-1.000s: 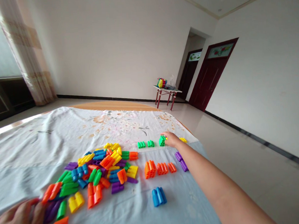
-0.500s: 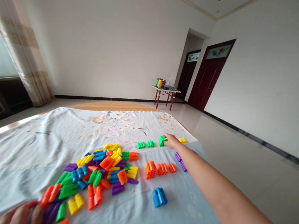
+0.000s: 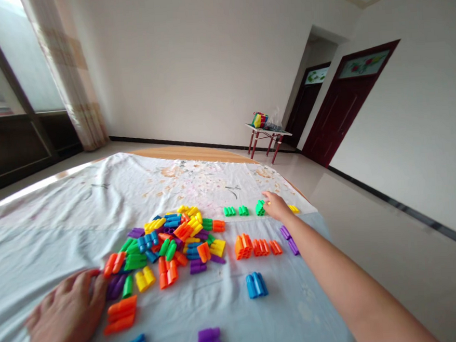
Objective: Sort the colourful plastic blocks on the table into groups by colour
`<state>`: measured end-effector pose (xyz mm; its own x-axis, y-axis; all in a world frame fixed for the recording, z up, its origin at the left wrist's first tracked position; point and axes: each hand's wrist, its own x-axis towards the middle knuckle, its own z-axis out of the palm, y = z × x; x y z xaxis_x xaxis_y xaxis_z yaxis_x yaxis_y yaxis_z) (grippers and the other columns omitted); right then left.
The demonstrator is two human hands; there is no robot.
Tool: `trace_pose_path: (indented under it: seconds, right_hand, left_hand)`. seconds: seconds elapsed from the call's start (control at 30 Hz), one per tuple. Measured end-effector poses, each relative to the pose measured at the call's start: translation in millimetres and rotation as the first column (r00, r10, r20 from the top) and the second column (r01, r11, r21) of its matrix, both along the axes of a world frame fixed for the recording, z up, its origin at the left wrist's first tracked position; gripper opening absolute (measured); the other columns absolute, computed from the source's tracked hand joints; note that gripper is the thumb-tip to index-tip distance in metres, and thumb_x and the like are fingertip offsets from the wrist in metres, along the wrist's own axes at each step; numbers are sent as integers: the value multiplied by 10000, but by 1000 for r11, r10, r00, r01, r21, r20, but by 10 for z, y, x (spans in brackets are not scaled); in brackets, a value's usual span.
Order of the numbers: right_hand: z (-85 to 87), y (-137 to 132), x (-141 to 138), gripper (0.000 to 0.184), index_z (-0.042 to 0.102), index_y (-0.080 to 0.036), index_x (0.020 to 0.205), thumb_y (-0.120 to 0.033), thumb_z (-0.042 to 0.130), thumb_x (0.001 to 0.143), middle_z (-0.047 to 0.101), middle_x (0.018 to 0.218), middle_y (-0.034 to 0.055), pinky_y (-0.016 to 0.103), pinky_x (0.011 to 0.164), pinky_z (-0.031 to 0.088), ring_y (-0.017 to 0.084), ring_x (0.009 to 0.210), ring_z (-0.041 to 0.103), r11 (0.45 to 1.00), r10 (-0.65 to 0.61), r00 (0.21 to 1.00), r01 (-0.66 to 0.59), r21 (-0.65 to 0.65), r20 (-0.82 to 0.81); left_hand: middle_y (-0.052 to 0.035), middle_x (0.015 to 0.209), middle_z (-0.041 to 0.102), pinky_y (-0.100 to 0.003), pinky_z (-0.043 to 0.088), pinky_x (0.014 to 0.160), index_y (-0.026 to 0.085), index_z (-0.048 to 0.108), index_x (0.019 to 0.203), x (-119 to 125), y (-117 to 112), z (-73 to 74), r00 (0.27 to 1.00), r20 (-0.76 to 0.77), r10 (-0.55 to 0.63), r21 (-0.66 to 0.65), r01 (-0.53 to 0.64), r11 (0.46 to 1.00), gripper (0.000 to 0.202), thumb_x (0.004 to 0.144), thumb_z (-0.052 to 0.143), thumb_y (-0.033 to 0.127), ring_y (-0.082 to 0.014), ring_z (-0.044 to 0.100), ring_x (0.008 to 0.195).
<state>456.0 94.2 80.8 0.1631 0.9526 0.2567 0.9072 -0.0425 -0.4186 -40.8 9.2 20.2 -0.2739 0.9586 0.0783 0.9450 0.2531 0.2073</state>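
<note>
right hand [image 3: 276,207] | loosely open, fingertips touching green block [image 3: 260,208] (just left of it)

right hand [image 3: 276,207] stretched far forward, left hand [image 3: 64,320] flat, fingers spread.

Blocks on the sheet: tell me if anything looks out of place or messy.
Most blocks lie in a jumbled mixed-colour heap, unlike the tidy green row by the right hand and the orange row. One purple block lies alone, well apart from the purple pair.
</note>
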Motion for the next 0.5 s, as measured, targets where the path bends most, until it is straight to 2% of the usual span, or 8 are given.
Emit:
trace_pose_path:
  seconds: [0.1, 0.13, 0.2, 0.27, 0.37, 0.5]
  right_hand:
    - [124, -206, -333, 418, 544, -155, 1185, -70, 451, 787, 585, 1163, 120, 293, 834, 499, 182, 978, 605, 980, 113, 990, -97, 173, -88]
    - [153, -305, -491, 394, 556, -164, 1163, -89, 454, 790, 595, 1126, 110, 291, 795, 514, 181, 956, 608, 955, 194, 972, -156, 252, -132]
    - [175, -526, -852, 349, 575, -168, 1123, -113, 463, 797, 600, 1092, 99, 287, 760, 527, 175, 939, 606, 896, 368, 913, -298, 330, -176]
    - [140, -734, -1224, 322, 596, -173, 1085, -109, 481, 791, 607, 1082, 86, 303, 812, 521, 171, 958, 596, 849, 485, 852, -404, 339, -199]
    - [4, -958, -1675, 339, 609, -160, 1087, -85, 504, 773, 607, 1094, 88, 322, 927, 476, 172, 1022, 575, 818, 555, 808, -486, 310, -197]
    - [-214, -1117, -1979, 374, 616, -147, 1123, -107, 550, 757, 597, 1137, 108, 361, 1009, 412, 206, 1121, 523, 837, 527, 840, -488, 246, -129]
  left_hand:
    - [-110, 1275, 492, -402, 259, 991, 213, 515, 1121, 110, -74, 144, 999, 35, 4, -11, -3, 1000, 563, 855, 116, 510, -291, 413, 1184]
    - [-114, 1278, 488, -408, 253, 993, 209, 514, 1124, 129, -86, 171, 999, 39, 7, -9, -7, 1000, 571, 855, 110, 511, -297, 410, 1188]
    - [-114, 1288, 480, -422, 242, 998, 212, 510, 1141, 143, -94, 199, 999, 41, 16, -7, -16, 1000, 585, 855, 102, 519, -314, 395, 1201]
    - [-111, 1294, 475, -431, 235, 1000, 218, 507, 1151, 140, -91, 208, 999, 43, 19, -14, -19, 1000, 598, 853, 93, 531, -325, 381, 1210]
    - [-114, 1293, 472, -436, 236, 1000, 214, 511, 1143, 129, -92, 214, 999, 49, -2, -21, 3, 1000, 611, 852, 87, 542, -329, 377, 1210]
    - [-117, 1277, 485, -446, 245, 1004, 218, 524, 1133, 116, -100, 203, 998, 62, -18, -19, 19, 1000, 604, 848, 99, 539, -335, 381, 1205]
